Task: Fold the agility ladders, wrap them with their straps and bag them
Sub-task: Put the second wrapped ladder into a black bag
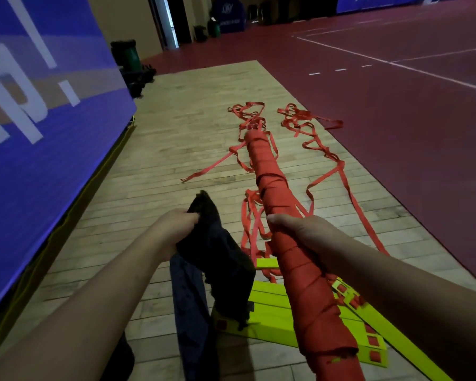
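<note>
My right hand [300, 232] grips a long ladder bundle [272, 188] wound tightly in red strap, pointing away from me above the floor. My left hand [176, 226] is closed on the top edge of a dark cloth bag [217, 259], which hangs limp just left of the bundle. Below them a second folded ladder [275, 314] of yellow-green rungs lies on the wooden floor. Its loose red straps [311, 138] trail away across the boards in tangled loops.
A large blue banner wall [39, 105] runs along my left. The light wooden strip [182, 133] borders a dark red court floor [396, 105] with white lines on the right. Green bins [128, 55] and dark gear stand at the far end.
</note>
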